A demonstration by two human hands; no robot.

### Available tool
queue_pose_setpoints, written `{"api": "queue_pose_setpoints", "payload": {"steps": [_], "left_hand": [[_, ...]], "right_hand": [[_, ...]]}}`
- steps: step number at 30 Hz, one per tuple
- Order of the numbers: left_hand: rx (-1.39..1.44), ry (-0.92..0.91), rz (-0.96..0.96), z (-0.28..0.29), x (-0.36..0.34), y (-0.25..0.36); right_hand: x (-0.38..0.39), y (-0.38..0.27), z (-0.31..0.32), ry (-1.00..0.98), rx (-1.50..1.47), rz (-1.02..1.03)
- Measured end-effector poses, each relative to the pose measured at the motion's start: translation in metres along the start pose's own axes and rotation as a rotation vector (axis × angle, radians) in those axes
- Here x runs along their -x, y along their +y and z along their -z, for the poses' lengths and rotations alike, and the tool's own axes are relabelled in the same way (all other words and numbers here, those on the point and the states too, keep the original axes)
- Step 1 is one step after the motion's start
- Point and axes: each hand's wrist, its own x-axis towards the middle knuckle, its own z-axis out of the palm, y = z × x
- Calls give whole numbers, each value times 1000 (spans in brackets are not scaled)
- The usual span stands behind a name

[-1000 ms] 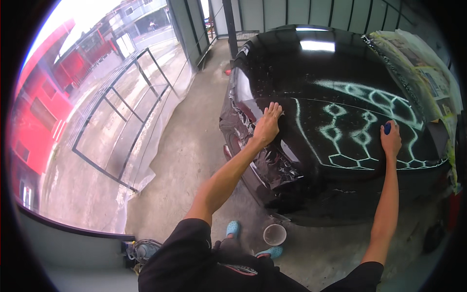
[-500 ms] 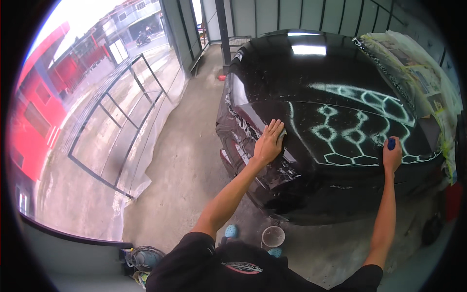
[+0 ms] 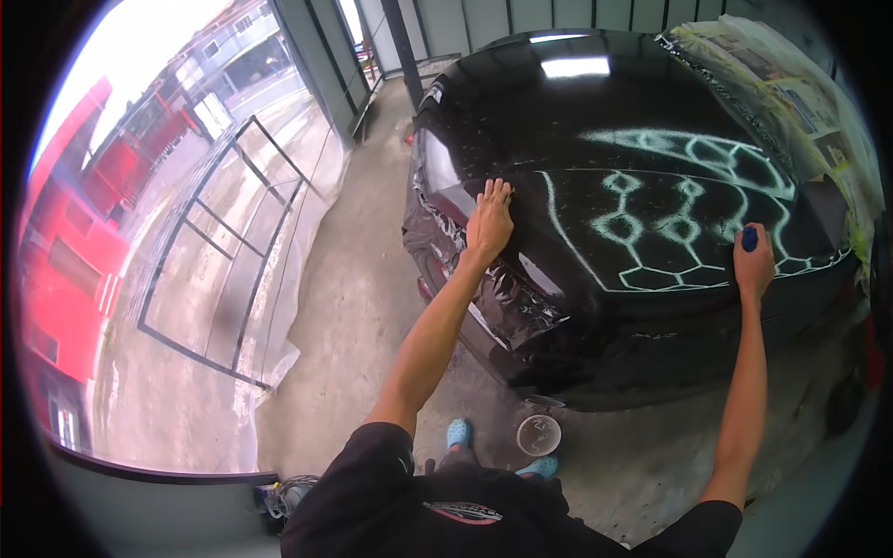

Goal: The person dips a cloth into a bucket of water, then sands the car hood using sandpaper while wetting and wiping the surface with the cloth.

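Glossy black paint over the broad, rounded car body [image 3: 581, 205], directly ahead of both hands, with a powdery pale-green honeycomb pattern [image 3: 684, 223] across its right-hand part. Far too heavy to shift by hand, by the look of it, and stiff, yet likely slick under the skin and easy to scratch; best met with a flat palm, clear of the pale lines, probably quick to smudge. In the right hand [image 3: 755, 263], near the right end of the pattern and just above its lower border, a small blue object [image 3: 750, 239]; presumably light, best taken by its sides, though too small in view to judge as hard or spongy. Fingers there curled round it, tips partly hidden, exact pinch impossible to tell. Well apart, the left hand [image 3: 488, 226] palm down on the black surface, beside crumpled plastic film [image 3: 521, 302]; fingers stretched forward and nearly together, underside of the palm hidden. Both bare arms [image 3: 428, 344] reaching forward: the left slanting rightward with a slight elbow bend, the right almost upright in view, wrist close to straight. At far right, masking paper [image 3: 807, 102] over the car; below, beside pale-blue clogs [image 3: 458, 433], a round bucket [image 3: 544, 445].
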Motion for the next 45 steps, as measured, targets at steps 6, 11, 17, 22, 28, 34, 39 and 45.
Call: {"api": "queue_pose_setpoints", "payload": {"steps": [6, 11, 17, 22, 28, 34, 39, 45], "left_hand": [[28, -27, -23, -14, 68, 24], [-105, -127, -38, 7, 7, 3], [-8, -128, 126, 10, 39, 27], [-99, -34, -126, -10, 26, 0], [-118, -143, -159, 2, 2, 18], [-86, -65, -176, 1, 12, 3], [-111, -166, -153, -8, 3, 27], [-174, -56, -169, 5, -3, 5]], "right_hand": [[6, 7, 9, -10, 19, -7], [0, 1, 9, -18, -9, 13], [2, -5, 6, -33, 2, -43], [-3, -3, 10, -55, 22, -42], [3, -2, 6, -61, 22, -57], [-6, -13, 5, -52, 31, -31], [2, 1, 9, -60, 40, -72], [-2, -15, 7, -88, 31, -69]]}}
